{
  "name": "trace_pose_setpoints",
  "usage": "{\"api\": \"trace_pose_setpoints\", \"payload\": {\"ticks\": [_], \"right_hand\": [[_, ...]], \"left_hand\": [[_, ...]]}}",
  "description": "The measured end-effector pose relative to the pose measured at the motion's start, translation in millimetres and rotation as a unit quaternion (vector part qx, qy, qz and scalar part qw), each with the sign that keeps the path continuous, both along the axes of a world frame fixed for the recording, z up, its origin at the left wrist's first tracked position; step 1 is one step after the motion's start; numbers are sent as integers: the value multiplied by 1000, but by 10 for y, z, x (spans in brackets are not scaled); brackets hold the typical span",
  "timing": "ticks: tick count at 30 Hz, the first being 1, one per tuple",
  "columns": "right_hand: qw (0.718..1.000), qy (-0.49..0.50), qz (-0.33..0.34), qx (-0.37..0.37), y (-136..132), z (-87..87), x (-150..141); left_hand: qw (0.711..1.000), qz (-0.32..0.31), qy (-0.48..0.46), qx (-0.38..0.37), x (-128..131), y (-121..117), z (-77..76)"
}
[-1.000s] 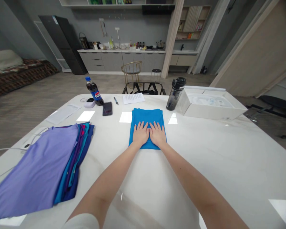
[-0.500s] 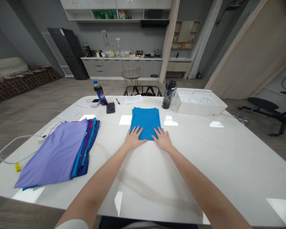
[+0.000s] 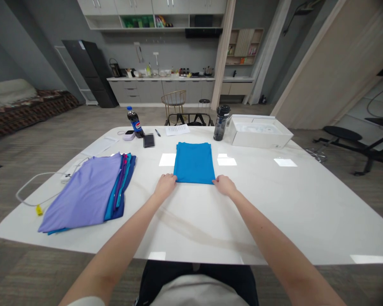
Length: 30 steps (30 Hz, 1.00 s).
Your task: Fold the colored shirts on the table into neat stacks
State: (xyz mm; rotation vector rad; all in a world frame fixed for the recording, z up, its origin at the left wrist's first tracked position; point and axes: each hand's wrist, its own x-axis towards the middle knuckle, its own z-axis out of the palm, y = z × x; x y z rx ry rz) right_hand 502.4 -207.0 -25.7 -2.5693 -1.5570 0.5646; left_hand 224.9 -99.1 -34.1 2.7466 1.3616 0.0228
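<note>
A blue folded cloth, seemingly a garment, lies flat as a neat rectangle on the white table. My left hand pinches its near left corner, fingers closed. At the near right corner my right hand grips the edge between thumb and fingers. Off to the left rests a stack of folded garments: a lilac one on top, with blue, purple and teal layers showing along its right side.
Beyond the cloth stand a cola bottle, a dark tumbler and a white open box. A paper sheet, a pen and a small dark square lie there too. A white cable loops beside the stack.
Both hands went from lying flat and spread on the cloth to pinching its two near corners. They moved slightly outward. The camera view has shifted a little.
</note>
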Motion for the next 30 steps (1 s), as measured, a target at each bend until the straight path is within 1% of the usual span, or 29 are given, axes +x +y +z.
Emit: {"api": "trace_pose_setpoints", "payload": {"ticks": [1, 3, 6, 8, 10, 11, 12, 13, 15, 16, 18, 21, 23, 24, 26, 28, 30], "right_hand": [[1000, 11, 8, -14, -111, 32, 3], [997, 44, 40, -48, -416, 86, -26], [981, 113, 116, -107, -989, 125, -150], [974, 135, 136, -119, -1324, 132, -224], [975, 146, 133, -106, -1517, 129, -230], [976, 151, 127, -88, -1542, 123, -199], [979, 156, 116, -62, -1516, 115, -148], [982, 158, 99, -29, -1440, 101, -81], [988, 143, 41, 48, -1161, 64, 74], [988, 131, 8, 81, -974, 41, 148], [986, 101, -49, 121, -561, -7, 262], [985, 77, -100, 117, 5, -69, 334], [986, 64, -119, 99, 259, -107, 332], [987, 55, -122, 91, 341, -126, 323], [990, 34, -114, 77, 422, -165, 298], [993, 14, -95, 69, 413, -203, 277], [994, -5, -79, 74, 342, -231, 276]], "left_hand": [[1000, -10, -1, -17, -77, -93, 13], [998, -29, -6, -60, -267, -356, 28], [991, -60, -26, -121, -580, -880, 46], [984, -69, -50, -159, -757, -1201, 82], [975, -62, -84, -194, -867, -1392, 138], [971, -53, -107, -209, -885, -1418, 165], [966, -40, -134, -218, -874, -1393, 188], [961, -24, -166, -221, -833, -1318, 201], [953, 18, -227, -201, -662, -1039, 194], [950, 45, -251, -178, -539, -851, 175], [954, 103, -254, -118, -247, -427, 121], [962, 181, -197, -62, 191, 175, 38], [965, 199, -154, -70, 403, 475, -5], [968, 200, -132, -78, 476, 587, -24], [972, 194, -92, -97, 559, 741, -59], [974, 183, -69, -114, 589, 820, -91], [976, 166, -65, -127, 612, 842, -121]]}}
